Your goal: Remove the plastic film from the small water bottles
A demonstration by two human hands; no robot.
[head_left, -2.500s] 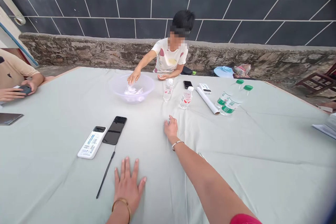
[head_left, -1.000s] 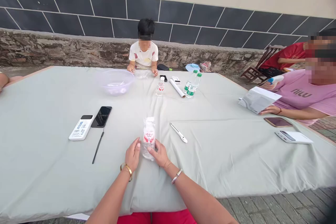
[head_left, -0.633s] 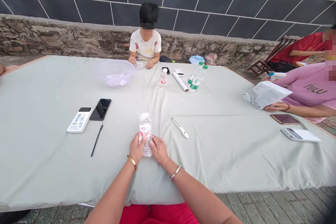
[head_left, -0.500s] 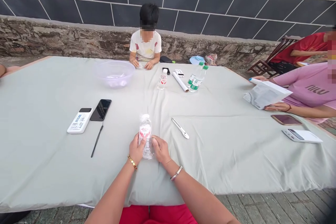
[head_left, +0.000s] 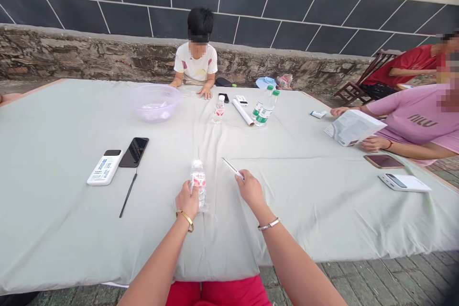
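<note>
My left hand (head_left: 188, 199) is wrapped round a small clear plastic bottle (head_left: 198, 179) with a white cap and a red-and-white label. Crinkled clear film covers the bottle, which points away from me on the cloth. To the right of it, my right hand (head_left: 250, 189) grips a slim white utility knife (head_left: 232, 168) near its back end. The knife's thin front end points up and left, apart from the bottle. Part of its handle is hidden under my fingers.
A phone (head_left: 134, 152) and a white power bank (head_left: 104, 167) lie left on the cloth-covered table (head_left: 71, 229). Farther back are a purple basin (head_left: 154, 100), another small bottle (head_left: 218, 110), a white roll (head_left: 243, 112) and green-capped bottles (head_left: 264, 110). Other people sit across and at right.
My right hand has left the bottle and picked up the utility knife from the cloth. My left hand keeps its hold on the bottle. At right, a person's box has been lowered.
</note>
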